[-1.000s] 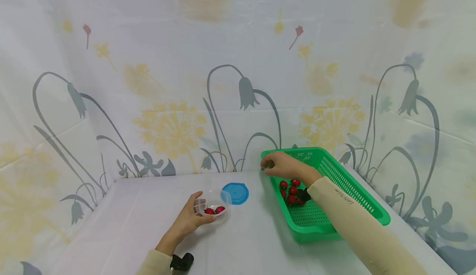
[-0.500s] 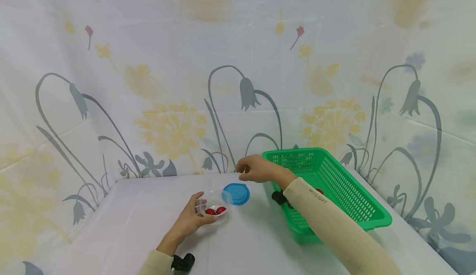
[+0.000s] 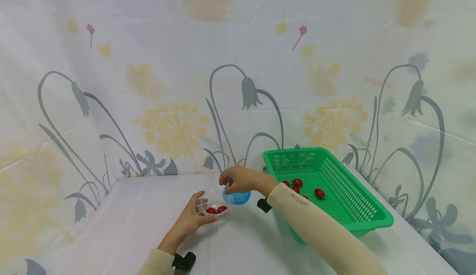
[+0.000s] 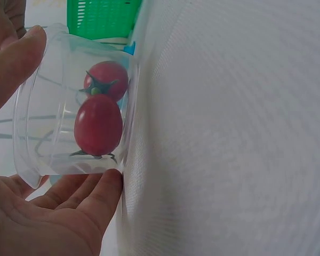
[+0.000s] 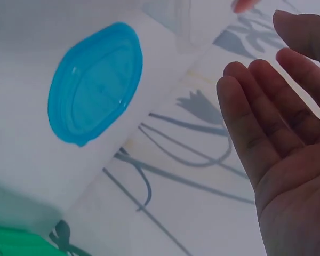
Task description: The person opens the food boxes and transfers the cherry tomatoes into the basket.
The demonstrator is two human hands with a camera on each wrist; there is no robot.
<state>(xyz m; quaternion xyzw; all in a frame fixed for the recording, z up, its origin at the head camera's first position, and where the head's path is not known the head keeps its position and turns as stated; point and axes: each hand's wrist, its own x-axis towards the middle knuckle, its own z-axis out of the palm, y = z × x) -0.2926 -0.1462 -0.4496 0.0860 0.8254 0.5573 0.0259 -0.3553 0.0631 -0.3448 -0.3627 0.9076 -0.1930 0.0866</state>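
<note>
My left hand (image 3: 189,219) grips a clear plastic tub (image 4: 48,114) at the table, fingers and thumb spread around its sides. The tub lies tipped on its side, mouth toward the hand in the left wrist view. Two cherry tomatoes (image 4: 98,125) with green stems rest inside it. Over the blue lid (image 5: 93,85), close to the tub, hovers my right hand (image 3: 241,179). Its fingers bend loosely, and in the right wrist view thumb and forefinger stand apart with nothing visible between them. The lid lies flat on the table, partly covered by that hand in the head view.
A green perforated basket (image 3: 346,188) stands at the right, with several cherry tomatoes (image 3: 319,193) on its floor. My right sleeve (image 3: 308,221) crosses its front left part. Behind the white table (image 3: 148,200) hangs a flower-printed curtain (image 3: 178,60).
My right hand has moved left from above the basket's far left corner to over the blue lid, near the tub. The left hand keeps its grip on the tub.
</note>
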